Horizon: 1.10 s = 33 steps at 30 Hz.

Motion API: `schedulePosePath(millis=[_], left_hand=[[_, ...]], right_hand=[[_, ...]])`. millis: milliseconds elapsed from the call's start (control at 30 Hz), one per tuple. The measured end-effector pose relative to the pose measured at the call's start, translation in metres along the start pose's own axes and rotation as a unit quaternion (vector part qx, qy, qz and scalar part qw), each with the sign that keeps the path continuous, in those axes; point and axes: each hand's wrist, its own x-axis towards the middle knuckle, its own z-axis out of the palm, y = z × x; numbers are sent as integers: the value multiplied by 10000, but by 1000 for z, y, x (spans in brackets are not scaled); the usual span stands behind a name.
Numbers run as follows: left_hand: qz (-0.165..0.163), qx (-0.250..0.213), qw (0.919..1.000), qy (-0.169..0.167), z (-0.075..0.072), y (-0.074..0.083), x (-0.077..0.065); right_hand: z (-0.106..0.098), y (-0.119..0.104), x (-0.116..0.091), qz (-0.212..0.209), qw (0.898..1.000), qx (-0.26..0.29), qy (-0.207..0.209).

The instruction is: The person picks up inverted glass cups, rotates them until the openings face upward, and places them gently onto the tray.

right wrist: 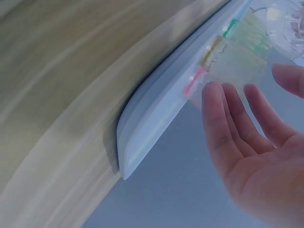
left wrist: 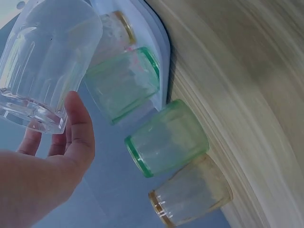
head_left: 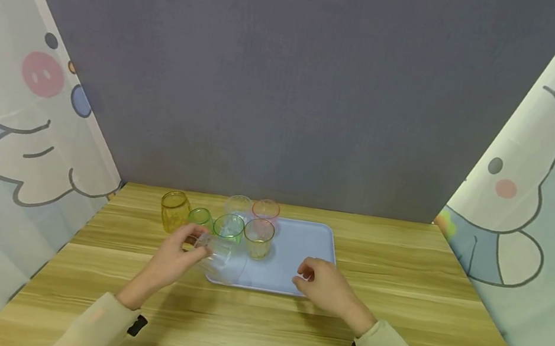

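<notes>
My left hand (head_left: 172,258) grips a clear glass (head_left: 219,253) by its base end. The glass is tipped on its side above the front left of a pale blue tray (head_left: 299,242), its mouth pointing right. In the left wrist view, thumb and fingers hold the thick base of this clear glass (left wrist: 50,61). My right hand (head_left: 325,286) hovers at the tray's front right with loosely bent fingers and nothing in them. On the tray's left half stand a green-rimmed glass (head_left: 228,228), an amber-rimmed glass (head_left: 258,242), a pink-rimmed glass (head_left: 266,210) and another clear glass (head_left: 238,205).
Left of the tray, an amber glass (head_left: 174,214) and a second green-rimmed glass (head_left: 200,217) stand on the wooden table (head_left: 253,337). A grey panel (head_left: 289,91) rises behind the table, with cartoon-printed curtains (head_left: 519,173) at both sides.
</notes>
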Motion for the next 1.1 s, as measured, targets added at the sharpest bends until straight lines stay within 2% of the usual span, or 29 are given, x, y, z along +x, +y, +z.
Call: schedulePosePath(millis=[267, 700, 933, 1100], left_hand=[[-38, -453, 9989, 95, 9, 3, 2], [-59, -1120, 9934, 239, 19, 13, 4], [-41, -1232, 9920, 281, 24, 13, 5], [-18, -1483, 9884, 326, 25, 12, 6]], right_hand=[[-4, 3, 1, 203, 9977, 635, 117], [-2, 0, 3, 225, 9938, 1036, 337], [0, -1, 1, 234, 9860, 1490, 705], [-1, -2, 1, 123, 9794, 1837, 826]])
